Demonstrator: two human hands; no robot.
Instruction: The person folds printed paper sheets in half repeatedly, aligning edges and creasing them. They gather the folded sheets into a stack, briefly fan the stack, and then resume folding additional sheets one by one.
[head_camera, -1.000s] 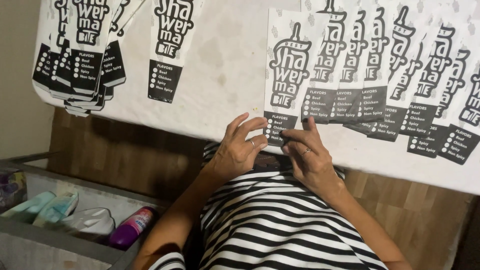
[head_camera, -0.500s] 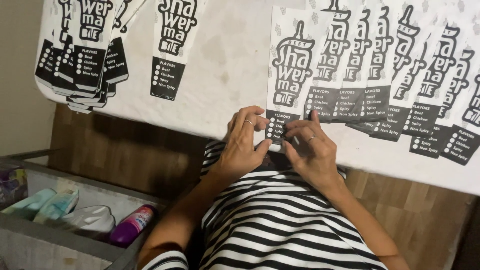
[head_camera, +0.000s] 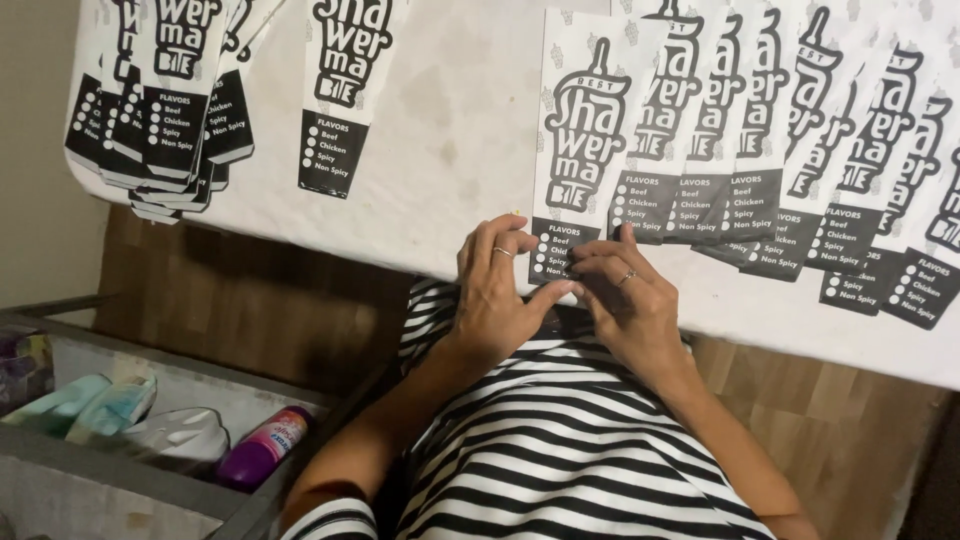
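Head view: left hand (head_camera: 497, 290) and right hand (head_camera: 628, 305), close together, pinch the bottom edge of a printed paper sleeve (head_camera: 585, 150) lying on the white table (head_camera: 450, 120), leftmost of an overlapping row (head_camera: 800, 160).

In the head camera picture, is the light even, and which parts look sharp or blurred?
Head view: light is soft and rather dim, without glare; the hands, left hand and right hand, and the paper sleeve they touch look sharp; the purple bottle in the bin looks darker and softer.
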